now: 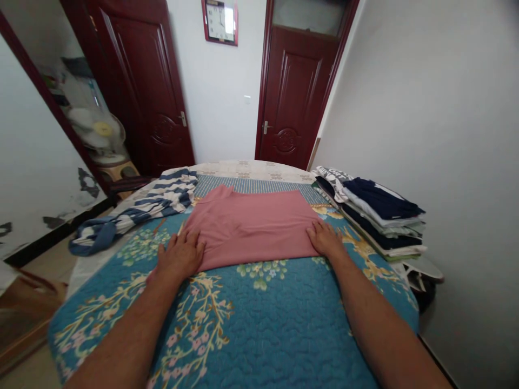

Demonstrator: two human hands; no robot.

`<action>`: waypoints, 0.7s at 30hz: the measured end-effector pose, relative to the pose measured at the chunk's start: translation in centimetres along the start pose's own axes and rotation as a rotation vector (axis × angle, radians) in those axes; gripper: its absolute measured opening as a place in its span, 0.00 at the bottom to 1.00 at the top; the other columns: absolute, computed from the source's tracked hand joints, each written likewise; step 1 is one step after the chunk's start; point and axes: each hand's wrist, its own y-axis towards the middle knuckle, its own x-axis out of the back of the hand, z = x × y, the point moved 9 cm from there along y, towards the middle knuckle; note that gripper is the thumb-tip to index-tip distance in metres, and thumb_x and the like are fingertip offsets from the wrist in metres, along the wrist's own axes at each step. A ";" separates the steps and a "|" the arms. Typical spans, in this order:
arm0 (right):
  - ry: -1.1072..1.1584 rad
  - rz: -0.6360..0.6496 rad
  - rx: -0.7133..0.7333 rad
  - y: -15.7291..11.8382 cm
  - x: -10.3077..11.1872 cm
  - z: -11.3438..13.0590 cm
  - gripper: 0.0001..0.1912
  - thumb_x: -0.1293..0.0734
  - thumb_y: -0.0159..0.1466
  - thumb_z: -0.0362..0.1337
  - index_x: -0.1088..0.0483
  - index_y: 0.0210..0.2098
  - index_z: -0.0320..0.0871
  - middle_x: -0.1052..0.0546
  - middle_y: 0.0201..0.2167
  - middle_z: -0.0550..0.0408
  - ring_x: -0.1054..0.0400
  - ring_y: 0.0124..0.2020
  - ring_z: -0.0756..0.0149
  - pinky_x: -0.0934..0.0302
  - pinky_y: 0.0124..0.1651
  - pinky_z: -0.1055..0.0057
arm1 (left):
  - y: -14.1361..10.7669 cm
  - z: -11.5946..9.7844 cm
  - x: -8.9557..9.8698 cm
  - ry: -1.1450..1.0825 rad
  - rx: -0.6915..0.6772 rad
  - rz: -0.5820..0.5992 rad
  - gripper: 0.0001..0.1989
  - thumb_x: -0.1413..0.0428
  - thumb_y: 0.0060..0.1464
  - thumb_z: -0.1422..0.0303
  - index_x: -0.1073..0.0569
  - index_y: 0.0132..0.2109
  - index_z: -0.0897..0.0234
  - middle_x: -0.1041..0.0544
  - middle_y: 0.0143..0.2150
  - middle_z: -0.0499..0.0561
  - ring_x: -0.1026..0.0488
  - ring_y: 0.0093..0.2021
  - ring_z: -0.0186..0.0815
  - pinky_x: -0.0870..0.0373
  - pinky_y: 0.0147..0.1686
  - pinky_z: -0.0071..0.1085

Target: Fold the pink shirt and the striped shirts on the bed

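A pink shirt lies spread sideways on the bed, with its long near edge fairly straight and soft creases in its left half. My left hand rests palm down on the shirt's left end, its fingers apart. At the opposite end, my right hand lies on the shirt's right edge with fingers stretched forward. Neither hand lifts the cloth. A bit of pink fabric shows beside my left wrist, partly hidden by the forearm.
A blue floral quilt covers the bed. To the left lies a crumpled blue-and-white striped garment. Folded clothes are stacked at the right by the wall. Two dark red doors, a wall clock and a fan are farther off.
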 end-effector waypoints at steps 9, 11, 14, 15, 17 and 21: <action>-0.066 0.083 -0.077 1.8 -1.7 -3.8 0.40 0.53 0.76 0.60 0.46 0.79 0.47 0.45 0.79 0.44 0.51 0.78 0.42 0.57 0.75 0.30 | -0.2 0.4 -0.6 -0.006 -0.013 0.011 0.37 0.62 0.71 0.48 0.40 0.79 0.57 0.43 0.81 0.58 0.44 0.77 0.65 0.48 0.70 0.69; -0.076 0.073 -0.075 1.9 -1.9 -4.2 0.40 0.54 0.76 0.60 0.46 0.79 0.48 0.45 0.79 0.44 0.51 0.78 0.42 0.57 0.75 0.30 | -0.2 0.6 -0.8 0.006 -0.036 0.019 0.37 0.61 0.71 0.48 0.41 0.79 0.58 0.43 0.81 0.58 0.44 0.77 0.65 0.47 0.70 0.67; -0.084 0.065 -0.066 1.9 -2.1 -4.4 0.40 0.55 0.76 0.60 0.46 0.79 0.48 0.45 0.79 0.45 0.51 0.78 0.42 0.57 0.75 0.31 | 0.2 1.2 -0.8 0.015 -0.056 0.035 0.38 0.60 0.71 0.47 0.40 0.79 0.59 0.43 0.81 0.58 0.44 0.77 0.65 0.47 0.71 0.65; -0.083 0.066 -0.062 1.9 -2.1 -4.4 0.40 0.55 0.76 0.59 0.47 0.79 0.48 0.45 0.79 0.45 0.51 0.78 0.42 0.56 0.75 0.31 | 0.4 1.7 -0.8 0.015 -0.052 0.043 0.38 0.61 0.71 0.46 0.40 0.79 0.59 0.42 0.81 0.58 0.44 0.77 0.65 0.47 0.71 0.65; -0.082 0.071 -0.055 1.9 -2.2 -4.3 0.40 0.55 0.76 0.59 0.47 0.79 0.48 0.45 0.79 0.45 0.50 0.78 0.41 0.56 0.75 0.31 | 1.2 2.7 -0.8 0.008 -0.044 0.057 0.38 0.62 0.71 0.47 0.38 0.78 0.60 0.39 0.79 0.58 0.43 0.76 0.64 0.45 0.71 0.62; -0.089 0.067 -0.063 2.0 -2.1 -4.2 0.40 0.55 0.76 0.59 0.46 0.79 0.47 0.45 0.79 0.45 0.51 0.78 0.41 0.58 0.76 0.32 | 3.3 4.1 -0.7 0.008 -0.100 0.015 0.35 0.62 0.72 0.51 0.36 0.77 0.61 0.32 0.75 0.60 0.37 0.74 0.57 0.45 0.72 0.54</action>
